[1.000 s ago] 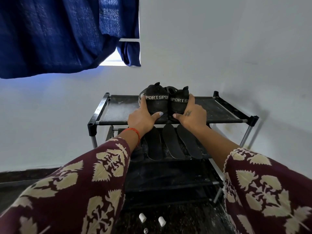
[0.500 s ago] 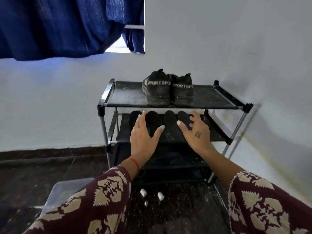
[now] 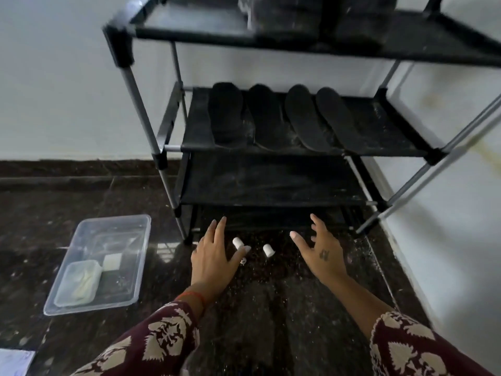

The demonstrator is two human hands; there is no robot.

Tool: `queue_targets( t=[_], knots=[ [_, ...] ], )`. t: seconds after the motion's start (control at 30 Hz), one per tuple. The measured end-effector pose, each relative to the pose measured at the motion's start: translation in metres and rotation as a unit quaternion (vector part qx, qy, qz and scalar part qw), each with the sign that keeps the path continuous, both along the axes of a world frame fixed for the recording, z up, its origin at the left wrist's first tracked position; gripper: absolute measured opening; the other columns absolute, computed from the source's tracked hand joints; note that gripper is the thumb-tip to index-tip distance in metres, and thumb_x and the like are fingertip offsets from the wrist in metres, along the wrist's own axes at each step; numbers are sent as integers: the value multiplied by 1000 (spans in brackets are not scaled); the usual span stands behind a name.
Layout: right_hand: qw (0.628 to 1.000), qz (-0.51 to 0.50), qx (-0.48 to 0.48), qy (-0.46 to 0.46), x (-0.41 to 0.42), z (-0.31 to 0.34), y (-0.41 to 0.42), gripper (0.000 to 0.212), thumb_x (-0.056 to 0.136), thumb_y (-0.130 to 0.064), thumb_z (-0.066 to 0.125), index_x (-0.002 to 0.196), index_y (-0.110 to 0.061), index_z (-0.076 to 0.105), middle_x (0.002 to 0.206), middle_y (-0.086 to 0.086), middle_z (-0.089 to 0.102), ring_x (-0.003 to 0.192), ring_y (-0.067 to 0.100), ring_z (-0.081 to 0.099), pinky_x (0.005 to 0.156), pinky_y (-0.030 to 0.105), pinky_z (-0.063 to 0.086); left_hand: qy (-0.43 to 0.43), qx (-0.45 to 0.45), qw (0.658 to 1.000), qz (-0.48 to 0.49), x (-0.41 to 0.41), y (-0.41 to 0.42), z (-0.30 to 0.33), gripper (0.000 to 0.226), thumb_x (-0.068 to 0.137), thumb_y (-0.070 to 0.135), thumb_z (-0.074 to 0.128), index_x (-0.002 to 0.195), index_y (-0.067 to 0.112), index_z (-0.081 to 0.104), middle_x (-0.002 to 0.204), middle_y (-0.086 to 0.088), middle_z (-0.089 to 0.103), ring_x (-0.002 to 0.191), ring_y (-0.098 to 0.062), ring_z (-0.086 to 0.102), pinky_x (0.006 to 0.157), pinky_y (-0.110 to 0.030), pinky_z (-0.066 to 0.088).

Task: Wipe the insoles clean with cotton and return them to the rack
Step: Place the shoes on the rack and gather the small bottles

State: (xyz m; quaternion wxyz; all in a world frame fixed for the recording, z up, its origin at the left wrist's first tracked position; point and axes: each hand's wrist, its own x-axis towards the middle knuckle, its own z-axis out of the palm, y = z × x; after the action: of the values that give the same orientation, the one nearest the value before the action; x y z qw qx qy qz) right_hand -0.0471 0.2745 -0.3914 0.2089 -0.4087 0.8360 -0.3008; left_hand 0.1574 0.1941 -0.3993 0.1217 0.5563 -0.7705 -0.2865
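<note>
Several black insoles [image 3: 271, 118] lie side by side on the middle shelf of a black shoe rack [image 3: 401, 147]. A pair of black shoes [image 3: 287, 17] stands on the top shelf, blurred. My left hand [image 3: 212, 256] hovers low over the dark floor in front of the rack, fingers spread, empty. My right hand [image 3: 318, 251] is level with it, also spread and empty. Two small white cotton rolls [image 3: 267, 250] lie on the floor between my hands, one touching my left thumb.
A clear plastic tub [image 3: 135, 256] on the floor to the left holds a smaller lidded container and a white pad. A white wall runs along the right side. A pale sheet [image 3: 13, 362] shows at the bottom left corner.
My hands left the shoes on the top shelf, passed the insole shelf and dropped to floor level. The view tilted down, bringing the tub into sight.
</note>
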Motion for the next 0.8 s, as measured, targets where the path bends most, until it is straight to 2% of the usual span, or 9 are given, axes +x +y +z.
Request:
queue_targets(
  t=[0.17,0.4,0.5,0.63,0.73,0.8],
  knots=[
    [997,16,73,-31,-3,-78,-20,79,83,-53,57,146,-18,23,142,13,42,125,27,47,99,43,44,-45,76,996,6,-6,-15,-69,87,83,66,48,151,30,8,158,-2,14,140,-29,26,109,-46,30],
    [990,53,122,-41,-3,-147,-63,75,88,-54,50,146,-18,20,145,13,38,130,27,41,101,37,37,-24,121,992,16,-37,-47,-140,86,84,64,51,150,24,15,157,-5,19,139,-30,29,109,-47,32],
    [988,64,137,-21,-2,-166,-80,68,91,-47,49,146,-18,22,137,16,47,123,29,47,95,33,40,-14,130,991,35,-54,-64,-161,78,89,58,49,150,20,20,156,-11,20,138,-33,28,109,-44,30],
    [984,87,156,18,8,-186,-93,55,93,-35,52,143,-23,32,129,15,53,117,29,51,88,30,42,-44,129,990,36,-66,-78,-177,54,98,33,45,147,17,30,148,-19,28,132,-39,31,106,-42,30],
    [980,112,154,63,13,-200,-92,43,94,-22,53,136,-19,45,129,15,51,116,28,50,87,28,42,-28,140,988,64,-67,-85,-191,43,97,33,48,137,17,46,139,-19,31,124,-39,39,102,-41,35],
    [981,111,139,81,12,-206,-88,37,93,-12,53,130,-14,52,124,16,52,111,27,52,82,22,39,-6,155,985,80,-67,-88,-196,41,94,32,55,132,17,52,136,-18,34,120,-37,44,100,-39,38]
  ],
)
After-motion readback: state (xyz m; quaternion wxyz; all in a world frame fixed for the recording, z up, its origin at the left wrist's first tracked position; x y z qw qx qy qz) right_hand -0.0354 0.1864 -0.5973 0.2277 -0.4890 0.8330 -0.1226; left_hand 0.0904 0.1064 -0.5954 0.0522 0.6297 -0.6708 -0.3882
